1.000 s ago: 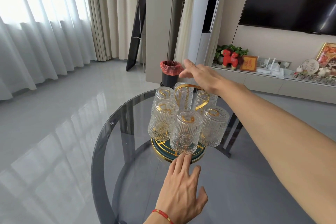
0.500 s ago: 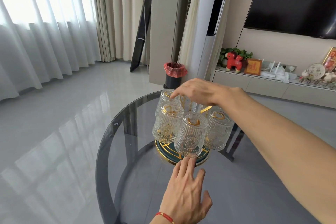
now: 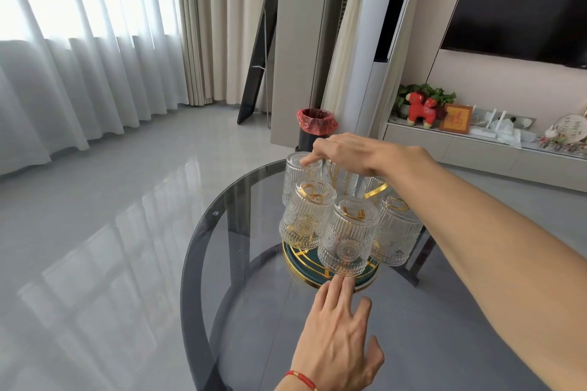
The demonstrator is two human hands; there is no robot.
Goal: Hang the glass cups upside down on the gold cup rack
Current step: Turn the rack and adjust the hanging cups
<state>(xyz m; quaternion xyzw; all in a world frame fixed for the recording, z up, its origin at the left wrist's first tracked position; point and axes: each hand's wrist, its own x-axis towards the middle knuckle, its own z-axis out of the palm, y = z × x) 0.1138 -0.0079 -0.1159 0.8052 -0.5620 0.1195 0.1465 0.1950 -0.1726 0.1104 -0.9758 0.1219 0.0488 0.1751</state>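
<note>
steadying the gold cup rack [image 3: 330,267] at frame centre, the left hand [image 3: 333,346] is lying open, holding nothing, fingertips at the base. the right hand [image 3: 346,152] is pressing loosely curled fingers onto the rear glass cup [image 3: 298,174], gripping nothing; it is best settling it gently, straight down.

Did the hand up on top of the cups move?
Yes. The right hand came down and toward the person, from above the gold cup rack handle onto the far-left glass cup.
</note>
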